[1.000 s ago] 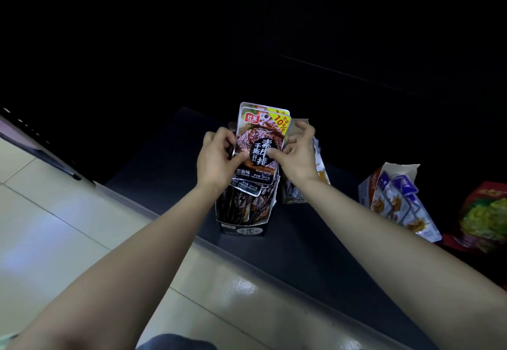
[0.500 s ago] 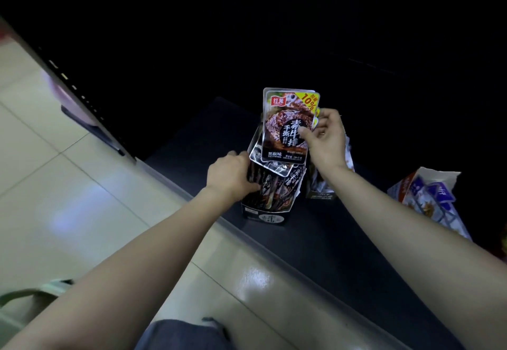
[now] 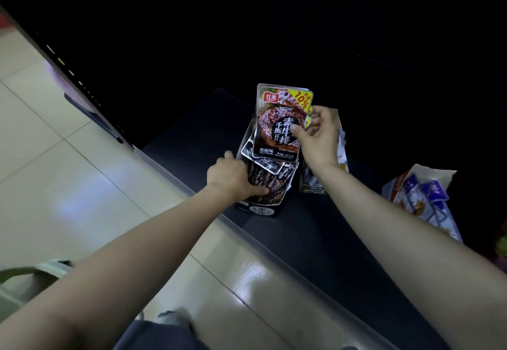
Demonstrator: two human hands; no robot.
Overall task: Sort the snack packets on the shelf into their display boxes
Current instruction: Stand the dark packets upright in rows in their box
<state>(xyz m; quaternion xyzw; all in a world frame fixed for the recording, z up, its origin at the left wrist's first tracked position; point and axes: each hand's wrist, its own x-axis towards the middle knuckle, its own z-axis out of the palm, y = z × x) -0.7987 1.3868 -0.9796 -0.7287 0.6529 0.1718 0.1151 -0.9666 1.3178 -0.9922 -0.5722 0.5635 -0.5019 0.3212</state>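
Dark snack packets [image 3: 277, 127] stand fanned upright, their lower ends inside the black display box [image 3: 260, 210] near the front edge of the shelf [image 3: 315, 240]. The right hand [image 3: 319, 135] pinches the front packets by their right side, thumb on the printed face. The left hand [image 3: 233, 177] grips the box's left front corner, fingers curled round it. Toward the shelf's right end sits a torn carton [image 3: 403, 185] of blue-and-white sachets, well apart.
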